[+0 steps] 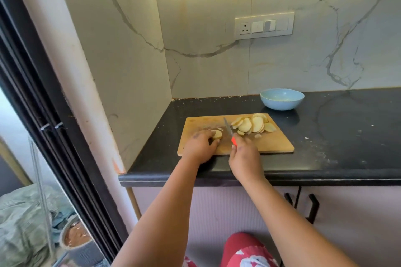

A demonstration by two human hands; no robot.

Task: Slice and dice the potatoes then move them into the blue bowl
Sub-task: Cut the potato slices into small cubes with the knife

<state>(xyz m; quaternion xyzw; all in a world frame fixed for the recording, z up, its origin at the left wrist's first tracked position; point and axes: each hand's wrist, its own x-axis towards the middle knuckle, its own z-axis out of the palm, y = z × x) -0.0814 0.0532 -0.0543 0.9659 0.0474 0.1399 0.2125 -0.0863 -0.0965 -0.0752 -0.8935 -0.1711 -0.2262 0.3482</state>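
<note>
While your left hand pinches the potato stub, firm but slippery; right hand clamps the knife: hold stub's far-left end.

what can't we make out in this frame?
- Head view: bowl contents, too small and pale to identify.
- Potato piece under left hand: mostly hidden by fingers.
- Knife handle: covered by right hand.
- Slices: overlapping, count unclear.
</note>
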